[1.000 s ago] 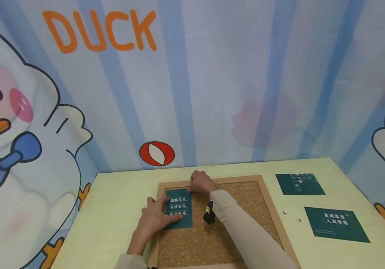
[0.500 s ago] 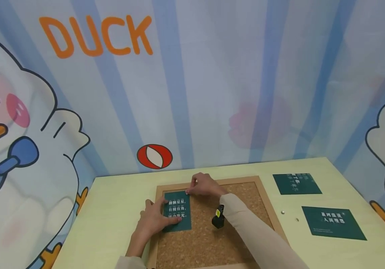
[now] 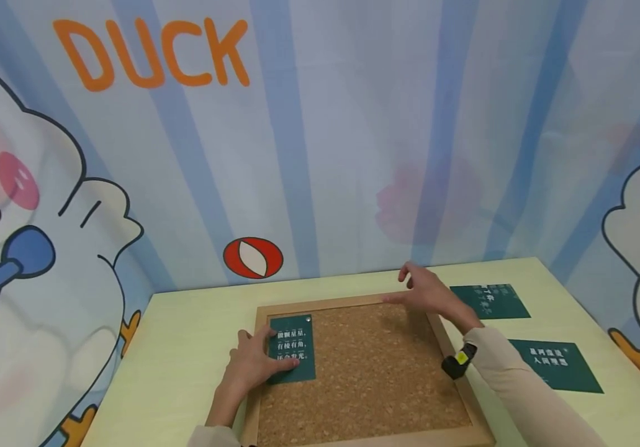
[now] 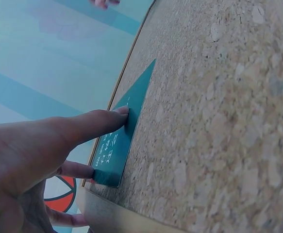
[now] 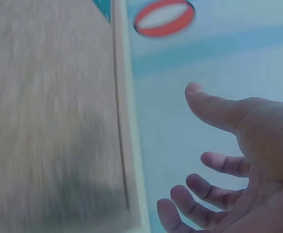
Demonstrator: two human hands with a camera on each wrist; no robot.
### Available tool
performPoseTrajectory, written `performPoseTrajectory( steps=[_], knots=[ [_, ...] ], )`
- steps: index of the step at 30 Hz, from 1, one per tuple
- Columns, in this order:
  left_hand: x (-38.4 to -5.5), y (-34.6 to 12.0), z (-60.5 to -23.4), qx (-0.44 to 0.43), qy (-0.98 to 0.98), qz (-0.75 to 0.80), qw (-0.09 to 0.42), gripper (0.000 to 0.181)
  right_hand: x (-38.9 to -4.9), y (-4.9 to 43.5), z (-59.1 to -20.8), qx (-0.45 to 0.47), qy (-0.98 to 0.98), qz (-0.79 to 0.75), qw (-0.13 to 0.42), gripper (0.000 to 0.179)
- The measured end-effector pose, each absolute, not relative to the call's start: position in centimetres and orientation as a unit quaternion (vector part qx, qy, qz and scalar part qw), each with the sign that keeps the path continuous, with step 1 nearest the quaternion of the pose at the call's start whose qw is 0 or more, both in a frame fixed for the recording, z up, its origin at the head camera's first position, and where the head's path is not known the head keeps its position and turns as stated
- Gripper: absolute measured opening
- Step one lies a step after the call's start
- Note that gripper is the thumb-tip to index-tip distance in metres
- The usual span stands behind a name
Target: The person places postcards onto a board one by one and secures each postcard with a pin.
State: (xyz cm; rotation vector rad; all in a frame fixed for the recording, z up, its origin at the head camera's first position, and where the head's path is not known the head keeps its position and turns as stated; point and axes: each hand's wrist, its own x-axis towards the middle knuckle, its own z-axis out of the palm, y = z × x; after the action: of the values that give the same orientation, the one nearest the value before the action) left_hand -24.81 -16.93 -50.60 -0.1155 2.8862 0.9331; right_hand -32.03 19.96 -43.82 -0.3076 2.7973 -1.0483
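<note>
A dark green card (image 3: 292, 370) with white characters lies upright in the top left corner of a wood-framed cork board (image 3: 375, 372). My left hand (image 3: 249, 360) presses it, thumb extended across its face and fingers spread at its left edge. In the left wrist view the thumb (image 4: 100, 122) lies straight on the card. A small shiny pushpin (image 3: 308, 319) sits at the card's top right corner. Over the board's far right frame is my right hand (image 3: 428, 292), apart from the card. Its palm holds nothing in the right wrist view, with thumb and fingers spread apart.
Two more green cards lie on the pale table (image 3: 185, 347) to the right: one farther back (image 3: 498, 307), one nearer (image 3: 576, 372), partly behind the right sleeve (image 3: 521, 379). A duck-printed curtain (image 3: 347, 155) stands behind the table.
My right hand has let go of the pushpin at the card's top right corner and moved right across the board, its fingers spreading. My left hand stays on the card.
</note>
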Motion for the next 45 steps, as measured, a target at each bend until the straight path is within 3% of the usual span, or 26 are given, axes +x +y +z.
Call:
performPoseTrajectory(
  steps=[11,20,30,45],
  knots=[
    [-24.6,-16.9,-50.6,-0.044,0.95,0.305,0.049,0.094,-27.4,32.0,-44.7,-0.04,0.957,-0.286,0.025,0.075],
    [-24.4,-16.8,-50.6,-0.04,0.951,0.303,0.048,0.095,-23.1,40.2,-48.6,0.092,0.967,-0.22,0.092,0.106],
    [-24.4,-16.9,-50.6,-0.043,0.951,0.303,0.05,0.095,-20.3,41.5,-51.2,0.304,0.927,-0.173,0.134,0.122],
    [-24.8,-16.8,-50.6,-0.041,0.951,0.303,0.049,0.097,-21.0,42.3,-51.4,0.346,0.912,-0.169,0.145,0.123]
  ],
)
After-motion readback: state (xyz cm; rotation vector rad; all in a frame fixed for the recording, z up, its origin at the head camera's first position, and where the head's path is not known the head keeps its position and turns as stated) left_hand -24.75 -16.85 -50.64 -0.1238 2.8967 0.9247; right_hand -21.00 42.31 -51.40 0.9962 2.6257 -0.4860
